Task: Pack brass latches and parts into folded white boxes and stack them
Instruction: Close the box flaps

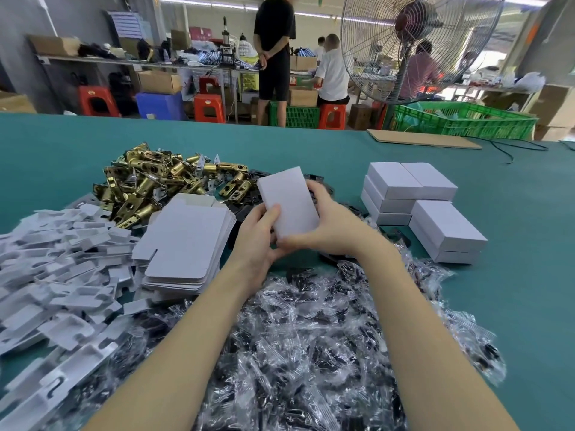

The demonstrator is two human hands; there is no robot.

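Both hands hold one closed white box (287,199) above the middle of the green table (513,275). My left hand (256,241) grips its near left side, thumb on top. My right hand (329,223) wraps its right side and near end. A pile of brass latches (161,185) lies at the far left. Beside it sits a stack of flat unfolded white boxes (183,244). Packed white boxes (413,200) stand stacked at the right. Clear bags of black parts (311,337) spread under my forearms.
White card inserts (56,275) cover the left of the table. A cardboard sheet (423,139) and a black cable (516,147) lie at the far right. Beyond the table are a large fan (413,48), green crates (466,119), red stools and several people.
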